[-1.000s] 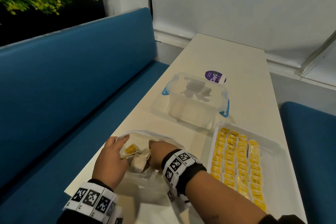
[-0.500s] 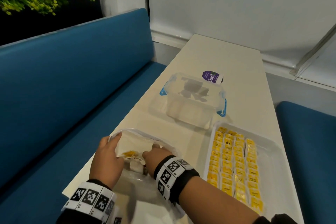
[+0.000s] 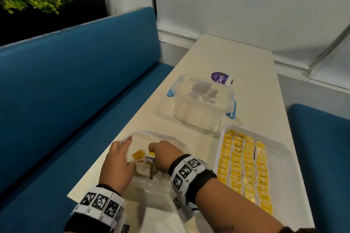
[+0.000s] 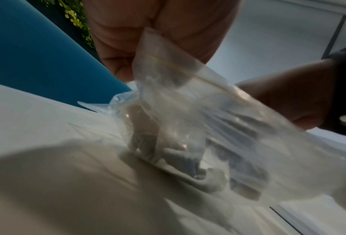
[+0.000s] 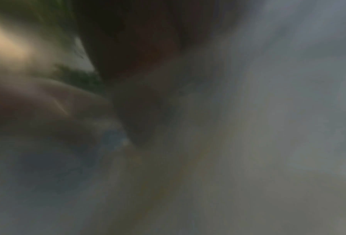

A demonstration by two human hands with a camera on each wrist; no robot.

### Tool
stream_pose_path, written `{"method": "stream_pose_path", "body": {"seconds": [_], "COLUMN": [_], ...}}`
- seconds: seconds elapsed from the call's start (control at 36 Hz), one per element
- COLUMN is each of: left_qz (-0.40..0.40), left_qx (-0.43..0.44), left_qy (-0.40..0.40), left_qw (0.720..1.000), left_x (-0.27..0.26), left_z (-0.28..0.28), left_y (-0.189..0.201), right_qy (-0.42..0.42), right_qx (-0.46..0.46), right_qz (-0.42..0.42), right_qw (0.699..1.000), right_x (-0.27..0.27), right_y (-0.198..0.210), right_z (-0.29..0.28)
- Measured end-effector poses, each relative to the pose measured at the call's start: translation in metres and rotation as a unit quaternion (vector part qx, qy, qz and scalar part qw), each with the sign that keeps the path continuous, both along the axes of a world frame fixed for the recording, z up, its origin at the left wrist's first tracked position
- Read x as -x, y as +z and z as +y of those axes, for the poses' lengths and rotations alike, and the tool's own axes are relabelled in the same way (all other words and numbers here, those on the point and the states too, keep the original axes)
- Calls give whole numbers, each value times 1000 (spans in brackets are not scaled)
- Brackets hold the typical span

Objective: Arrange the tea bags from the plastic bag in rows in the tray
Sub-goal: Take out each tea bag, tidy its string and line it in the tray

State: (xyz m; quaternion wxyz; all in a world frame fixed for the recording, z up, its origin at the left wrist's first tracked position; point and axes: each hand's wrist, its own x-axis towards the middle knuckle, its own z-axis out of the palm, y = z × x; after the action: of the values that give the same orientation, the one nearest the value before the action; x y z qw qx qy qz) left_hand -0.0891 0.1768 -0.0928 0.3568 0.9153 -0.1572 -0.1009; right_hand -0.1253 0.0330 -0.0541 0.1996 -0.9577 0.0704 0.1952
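A clear plastic bag (image 3: pixel 151 187) lies on the table's near left, with loose tea bags (image 3: pixel 142 169) and a yellow tag (image 3: pixel 137 154) inside. My left hand (image 3: pixel 117 164) pinches the bag's rim between thumb and fingers (image 4: pixel 115 47) and holds the mouth open. Reaching into the bag is my right hand (image 3: pixel 162 154), knuckles up and fingertips hidden among the tea bags. What it holds cannot be made out, and the right wrist view is only blur. The white tray (image 3: pixel 284 150) at the right holds several rows of yellow tea bags (image 3: pixel 244 166).
A clear lidded box (image 3: pixel 202 100) with blue clips stands beyond the bag, and a purple-labelled packet (image 3: pixel 220 79) lies behind it. Blue benches (image 3: pixel 66 100) run along both sides of the narrow table. The table's far end (image 3: pixel 236 53) reaches the wall.
My right hand has kept working inside the bag and the loose tea bags have shifted around it. The left hand still holds the rim.
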Motion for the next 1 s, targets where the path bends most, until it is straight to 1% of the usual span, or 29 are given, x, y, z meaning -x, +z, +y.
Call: {"method": "stream_pose_path", "body": {"seconds": [0.19,0.28,0.36,0.44,0.5,0.56,0.61,0.64,0.67,0.69,0.72,0.75,0.81,0.83,0.86,0.89,0.92,0.94,1.0], "left_qz": [-6,-1,-1,-31,-60,-94,-111,-89,-46,16,99,198,394,468,524,562,583,592,592], "left_qx": [0,2,7,-9,-4,35,101,150,204,255,306,354,420,433,441,450,461,470,482], "left_qy": [-15,-13,-19,2,26,42,31,18,8,9,19,26,20,10,-1,-8,-9,-10,-11], "left_qw": [1000,1000,1000,999,998,994,988,985,978,967,947,914,817,770,729,694,669,654,646], "left_x": [-5,-7,-8,-5,0,4,8,11,15,19,23,27,33,35,38,40,42,46,51], "left_z": [-3,-5,-7,-7,-9,-12,-16,-20,-25,-30,-36,-44,-58,-64,-69,-73,-78,-84,-96], "left_y": [-7,-7,-7,-1,7,17,31,40,48,57,65,74,85,89,92,95,96,95,93], "right_qy": [-44,-61,-100,-139,-164,-189,-207,-210,-208,-202,-189,-171,-136,-124,-116,-110,-108,-107,-113], "right_qx": [-73,-111,-146,-186,-210,-234,-256,-263,-266,-263,-250,-224,-160,-134,-115,-100,-92,-89,-103], "right_qz": [-52,-87,-115,-143,-154,-165,-178,-188,-200,-215,-233,-251,-276,-281,-280,-277,-271,-266,-257], "right_qw": [995,988,977,962,951,939,927,923,920,918,921,926,938,942,946,949,952,954,954], "right_x": [4,6,8,10,12,15,19,22,25,28,32,36,45,49,54,59,63,68,78], "right_y": [13,19,29,38,43,49,57,61,65,70,73,75,76,75,74,72,70,69,66], "right_z": [-4,-4,-8,-16,-22,-27,-30,-31,-31,-30,-30,-30,-29,-29,-29,-30,-30,-33,-42]}}
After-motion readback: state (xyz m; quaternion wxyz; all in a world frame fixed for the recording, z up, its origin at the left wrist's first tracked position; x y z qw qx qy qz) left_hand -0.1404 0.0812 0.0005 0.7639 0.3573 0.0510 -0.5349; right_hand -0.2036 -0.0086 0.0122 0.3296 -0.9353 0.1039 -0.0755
